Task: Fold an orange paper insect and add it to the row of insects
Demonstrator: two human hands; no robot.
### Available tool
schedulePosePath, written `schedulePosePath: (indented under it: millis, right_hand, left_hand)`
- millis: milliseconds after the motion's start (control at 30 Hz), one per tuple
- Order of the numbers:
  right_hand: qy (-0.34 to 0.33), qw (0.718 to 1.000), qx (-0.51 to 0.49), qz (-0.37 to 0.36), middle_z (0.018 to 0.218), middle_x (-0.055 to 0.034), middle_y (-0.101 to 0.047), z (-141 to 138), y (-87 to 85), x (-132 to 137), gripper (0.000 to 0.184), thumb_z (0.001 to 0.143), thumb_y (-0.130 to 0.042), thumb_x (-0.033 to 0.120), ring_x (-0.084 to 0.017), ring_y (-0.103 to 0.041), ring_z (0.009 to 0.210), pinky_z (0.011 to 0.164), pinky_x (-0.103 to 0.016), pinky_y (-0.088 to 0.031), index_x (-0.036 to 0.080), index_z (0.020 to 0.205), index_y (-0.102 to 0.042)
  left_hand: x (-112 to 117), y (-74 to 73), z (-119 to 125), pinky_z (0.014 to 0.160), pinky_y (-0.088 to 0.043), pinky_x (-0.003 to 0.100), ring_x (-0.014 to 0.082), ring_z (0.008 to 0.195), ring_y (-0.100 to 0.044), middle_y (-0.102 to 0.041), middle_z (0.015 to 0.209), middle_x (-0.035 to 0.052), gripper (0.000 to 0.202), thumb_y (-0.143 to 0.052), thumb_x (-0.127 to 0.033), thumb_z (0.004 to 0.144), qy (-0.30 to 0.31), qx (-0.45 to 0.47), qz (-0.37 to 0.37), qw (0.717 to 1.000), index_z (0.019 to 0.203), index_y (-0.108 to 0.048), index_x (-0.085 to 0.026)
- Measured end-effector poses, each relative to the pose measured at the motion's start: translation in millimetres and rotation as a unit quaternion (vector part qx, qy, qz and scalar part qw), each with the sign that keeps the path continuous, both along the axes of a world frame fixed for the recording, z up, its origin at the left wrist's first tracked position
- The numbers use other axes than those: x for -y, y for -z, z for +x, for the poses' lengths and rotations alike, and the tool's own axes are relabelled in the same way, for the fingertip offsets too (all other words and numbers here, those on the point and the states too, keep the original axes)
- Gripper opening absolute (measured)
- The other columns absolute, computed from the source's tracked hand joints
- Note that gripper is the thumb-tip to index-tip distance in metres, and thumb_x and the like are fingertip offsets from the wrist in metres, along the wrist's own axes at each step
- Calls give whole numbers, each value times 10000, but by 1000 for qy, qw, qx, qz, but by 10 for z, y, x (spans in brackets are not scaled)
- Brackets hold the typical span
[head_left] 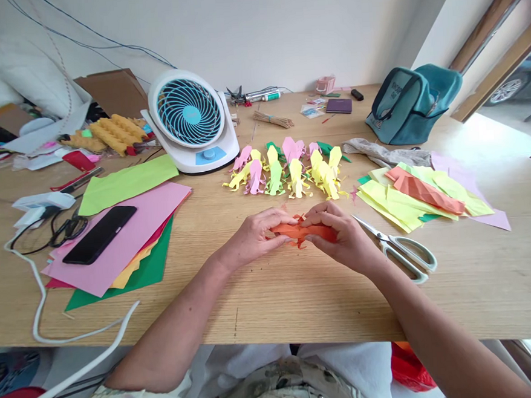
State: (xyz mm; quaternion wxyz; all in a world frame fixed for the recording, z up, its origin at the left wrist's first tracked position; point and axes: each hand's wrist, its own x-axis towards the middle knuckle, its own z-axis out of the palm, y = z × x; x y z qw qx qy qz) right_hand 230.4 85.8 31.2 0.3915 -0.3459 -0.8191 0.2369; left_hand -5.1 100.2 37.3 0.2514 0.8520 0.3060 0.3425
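An orange folded paper figure (302,234) with thin cut strips is held just above the table, between both hands. My left hand (268,232) pinches its left end between thumb and fingers. At its right end, my right hand (336,233) grips it the same way, hiding part of the paper. Beyond the hands stand several finished-looking paper figures (295,169) in yellow, pink and green, with curled strips at their bases. A pair of scissors (405,253) with pale handles lies beside my right wrist, blades pointing toward the hand.
Left of my arms, a black phone (99,235) rests on coloured paper sheets (157,215), near a white cable (38,300). A fan (191,116) stands behind. To the right are folded paper pieces (397,205), a grey cloth (380,151) and a teal bag (411,107).
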Motion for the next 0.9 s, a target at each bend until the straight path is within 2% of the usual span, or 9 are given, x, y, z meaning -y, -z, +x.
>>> schedulePosePath:
  millis: [100,300,533,733,900]
  right_hand:
    - [2,1000,1,-8,1019,-63,-581,9,19,-10,179,874,-655,177,-192,-594,954,859,-339,-503,236,1043,-658]
    - [2,999,1,-37,985,-50,-599,-10,35,0,165,868,-669,187,-180,-599,914,819,-314,-488,224,1025,-638]
    - [23,992,-24,-118,1052,-59,-635,-10,20,9,210,886,-662,321,-175,-641,863,780,-315,-505,222,1067,-619]
    - [-31,957,-117,-262,929,-56,-695,-26,111,-27,294,876,-665,444,-179,-645,827,717,-296,-517,202,1036,-613]
    - [-36,936,-157,-313,906,-48,-673,-38,135,-39,343,841,-701,472,-152,-617,767,619,-253,-483,182,1007,-620]
  left_hand:
    - [-2,-1,-9,935,-508,293,183,1064,-645,-677,1104,75,286,-665,-202,880,10,6,8,1000,1165,-693,-216]
    - [-10,-8,-21,958,-490,290,182,1067,-645,-673,1127,87,292,-662,-202,890,44,1,6,999,1180,-688,-208]
    - [-12,-13,-8,936,-499,289,177,1061,-642,-677,1116,87,279,-634,-226,916,25,0,48,999,1191,-669,-206]
    - [10,5,5,985,-496,306,177,1110,-634,-660,1176,94,261,-577,-201,945,34,-21,61,997,1195,-652,-213]
    - [13,15,9,971,-501,300,179,1112,-632,-657,1180,101,255,-563,-218,954,44,-18,54,997,1192,-655,-215]
